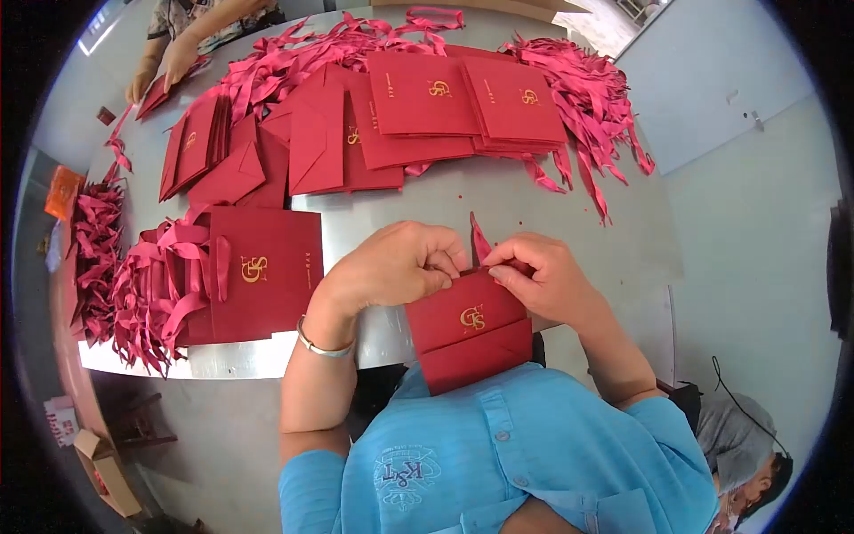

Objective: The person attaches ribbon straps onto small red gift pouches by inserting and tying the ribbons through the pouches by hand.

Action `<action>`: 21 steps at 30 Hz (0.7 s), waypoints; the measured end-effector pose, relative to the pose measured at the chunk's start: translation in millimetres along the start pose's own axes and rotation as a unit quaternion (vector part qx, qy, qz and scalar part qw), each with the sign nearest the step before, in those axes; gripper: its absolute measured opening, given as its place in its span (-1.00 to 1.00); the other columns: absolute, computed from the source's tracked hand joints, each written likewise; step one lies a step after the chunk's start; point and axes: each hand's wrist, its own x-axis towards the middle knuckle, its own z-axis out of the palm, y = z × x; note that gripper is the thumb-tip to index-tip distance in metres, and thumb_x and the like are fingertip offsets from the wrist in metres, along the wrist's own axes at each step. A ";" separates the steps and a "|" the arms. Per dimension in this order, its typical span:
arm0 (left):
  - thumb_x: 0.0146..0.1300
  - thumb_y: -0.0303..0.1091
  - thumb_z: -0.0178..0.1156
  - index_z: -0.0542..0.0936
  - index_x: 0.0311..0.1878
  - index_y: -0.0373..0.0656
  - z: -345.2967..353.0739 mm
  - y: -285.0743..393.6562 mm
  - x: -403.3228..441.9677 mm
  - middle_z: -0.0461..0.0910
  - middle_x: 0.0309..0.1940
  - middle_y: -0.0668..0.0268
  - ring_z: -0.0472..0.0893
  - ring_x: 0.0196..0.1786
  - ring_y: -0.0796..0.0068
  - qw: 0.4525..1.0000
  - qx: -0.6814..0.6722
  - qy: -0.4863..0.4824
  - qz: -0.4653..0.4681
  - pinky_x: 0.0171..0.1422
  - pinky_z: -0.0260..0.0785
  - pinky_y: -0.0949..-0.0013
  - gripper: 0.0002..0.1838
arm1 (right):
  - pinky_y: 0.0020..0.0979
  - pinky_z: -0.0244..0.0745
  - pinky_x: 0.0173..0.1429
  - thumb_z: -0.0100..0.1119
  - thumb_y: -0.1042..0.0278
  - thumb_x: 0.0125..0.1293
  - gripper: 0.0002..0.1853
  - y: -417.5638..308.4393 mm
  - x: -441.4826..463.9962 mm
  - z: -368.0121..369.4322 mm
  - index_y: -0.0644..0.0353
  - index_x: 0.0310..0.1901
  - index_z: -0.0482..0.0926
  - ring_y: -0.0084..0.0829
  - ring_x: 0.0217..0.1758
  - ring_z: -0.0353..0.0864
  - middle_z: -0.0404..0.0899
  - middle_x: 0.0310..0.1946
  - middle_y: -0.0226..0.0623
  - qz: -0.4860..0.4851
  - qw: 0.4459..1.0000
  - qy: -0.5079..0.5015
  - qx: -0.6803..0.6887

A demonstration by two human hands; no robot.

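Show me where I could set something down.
Bare tabletop lies right of the right hand, nearer than the far-right ribbon heap; a smaller patch between the left hand and stacked bags. The far side and left end are crowded.

Toward 5 o'clock from centre, the bag [480,347] is deep red with a gold emblem [472,317]; its ribbon [479,241] is crimson. Flat bags [414,107] at 12 o'clock show the same red and gold. Loose ribbons [587,98] between 1 and 2 o'clock are bright pink. The tabletop [623,222] is pale grey. At 6 o'clock the shirt [569,445] is sky blue, faintly striped, with dark blue letters [405,472]; toward 8 o'clock a bracelet [325,350] gleams silver. Past 9 o'clock, a packet [63,191] is orange.
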 end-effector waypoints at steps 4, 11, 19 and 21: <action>0.10 -0.72 0.20 0.56 -0.07 -0.27 -7.8 9.9 -5.1 0.67 -0.33 0.33 0.62 -0.23 0.62 0.998 0.048 -0.040 -0.029 -0.19 0.48 0.51 -0.70 | -0.48 0.40 -0.37 0.28 0.59 0.16 -0.90 -2.5 -1.8 -2.2 0.26 -0.26 0.63 -0.51 -0.46 0.53 0.59 -0.42 -0.29 -0.001 1.000 0.014 -0.017; 0.09 -0.73 0.17 0.55 -0.05 -0.26 -9.8 9.2 -2.3 0.66 -0.34 0.31 0.54 -0.47 0.70 0.993 -0.049 -0.057 -0.089 -0.50 0.38 0.57 -0.67 | -0.32 0.50 -0.29 0.28 0.53 0.15 -0.90 3.0 -9.3 -8.2 0.24 -0.28 0.62 -0.23 -0.37 0.60 0.62 -0.42 -0.20 0.068 0.997 0.035 0.025; 0.07 -0.77 0.10 0.48 -0.04 -0.33 0.8 -4.7 12.1 0.64 -0.32 0.24 0.47 -0.63 0.68 0.982 -0.170 -0.027 -0.079 -0.63 0.30 0.59 -0.65 | -0.36 0.40 -0.18 0.32 0.62 0.09 -0.88 4.2 1.3 -3.3 0.20 -0.33 0.62 -0.37 -0.36 0.53 0.61 -0.45 -0.35 -0.093 0.994 0.052 -0.033; 0.08 -0.77 0.10 0.47 -0.05 -0.32 0.9 -4.2 13.6 0.64 -0.31 0.24 0.47 -0.63 0.68 0.980 -0.177 -0.026 -0.082 -0.63 0.30 0.60 -0.66 | -0.36 0.39 -0.19 0.32 0.61 0.09 -0.88 7.6 2.9 0.5 0.21 -0.33 0.61 -0.36 -0.35 0.51 0.60 -0.45 -0.35 -0.090 0.994 0.055 -0.025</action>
